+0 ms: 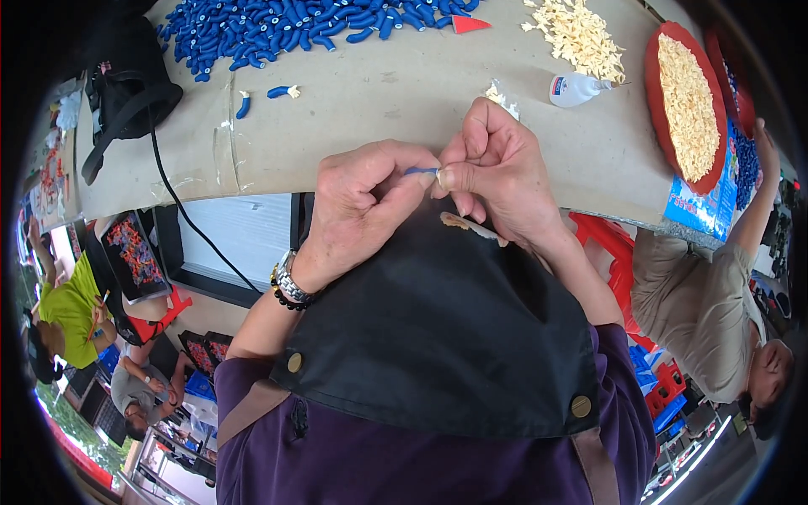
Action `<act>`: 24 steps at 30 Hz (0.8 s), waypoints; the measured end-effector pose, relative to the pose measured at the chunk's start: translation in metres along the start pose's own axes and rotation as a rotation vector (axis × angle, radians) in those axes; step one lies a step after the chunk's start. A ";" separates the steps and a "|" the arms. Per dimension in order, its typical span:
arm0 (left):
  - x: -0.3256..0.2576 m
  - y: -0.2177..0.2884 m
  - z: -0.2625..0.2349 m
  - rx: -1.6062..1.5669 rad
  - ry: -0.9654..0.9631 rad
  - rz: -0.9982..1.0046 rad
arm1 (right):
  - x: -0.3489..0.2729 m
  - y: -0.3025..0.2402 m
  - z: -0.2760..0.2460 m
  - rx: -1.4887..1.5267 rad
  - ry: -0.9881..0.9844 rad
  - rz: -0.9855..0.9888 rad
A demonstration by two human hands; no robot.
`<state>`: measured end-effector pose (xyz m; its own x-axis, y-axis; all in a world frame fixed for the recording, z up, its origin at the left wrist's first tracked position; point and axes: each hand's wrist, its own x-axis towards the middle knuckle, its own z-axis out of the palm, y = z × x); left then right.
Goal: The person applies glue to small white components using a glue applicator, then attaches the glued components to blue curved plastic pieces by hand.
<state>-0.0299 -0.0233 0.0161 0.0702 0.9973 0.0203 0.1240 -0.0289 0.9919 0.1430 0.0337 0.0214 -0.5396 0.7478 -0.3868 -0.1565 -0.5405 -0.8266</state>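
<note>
Above the near table edge, my left hand (358,198) pinches a small blue tube-like piece (418,170) between thumb and fingers. My right hand (505,172) meets it, thumb and forefinger closed at the tube's end, where a bit of cream shows; the fingertips mostly hide it. Farther off on the table, a blue piece with a cream tip (280,92) lies beside another such blue piece (243,106). A white squeeze bottle (576,89) with a thin nozzle lies past my right hand.
A heap of bent blue pieces (295,25) covers the table's far side, near a red wedge (470,24). Cream pieces form a pile (581,38) and fill a red tray (656,101). A black lamp-like object (126,93) trails a cord at left. People sit on both sides.
</note>
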 end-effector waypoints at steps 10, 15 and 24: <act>0.001 -0.002 0.000 0.060 0.013 0.036 | 0.002 -0.001 -0.001 -0.002 -0.006 0.004; 0.001 -0.002 0.003 0.054 0.014 0.051 | 0.001 -0.001 -0.001 0.008 -0.005 -0.001; -0.001 -0.005 0.004 -0.141 0.030 -0.089 | 0.002 0.002 -0.001 0.030 0.006 -0.044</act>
<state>-0.0263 -0.0248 0.0105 0.0350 0.9972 -0.0663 -0.0117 0.0667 0.9977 0.1425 0.0338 0.0184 -0.5270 0.7732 -0.3528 -0.2050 -0.5185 -0.8301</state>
